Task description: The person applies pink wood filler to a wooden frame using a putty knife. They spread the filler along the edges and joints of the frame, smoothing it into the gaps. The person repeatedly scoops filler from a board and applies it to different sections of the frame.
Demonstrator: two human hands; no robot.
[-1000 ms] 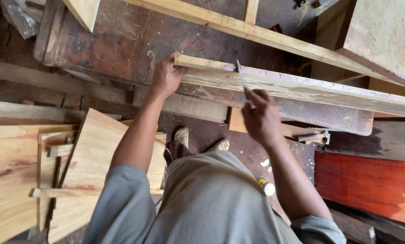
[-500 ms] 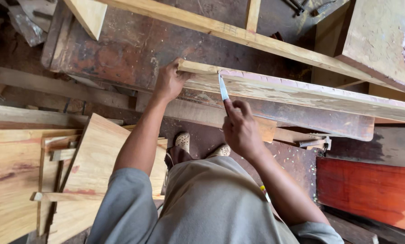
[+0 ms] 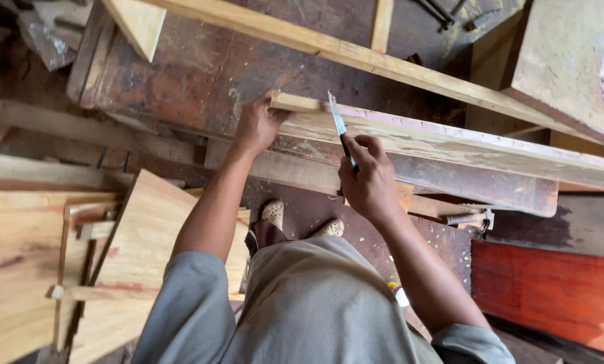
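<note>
A long pale wooden plank lies across a worn reddish workbench. My left hand grips the plank's left end. My right hand holds a thin metal blade with a dark handle, its tip touching the plank's top face a short way right of the left end.
A second long batten runs diagonally behind the plank. Light wooden boards and frame pieces lie on the left. A red board is at the lower right, a metal clamp under the bench edge. My feet show below.
My right hand with the blade has slid left along the plank, toward my left hand. The left hand has kept its grip on the plank's end.
</note>
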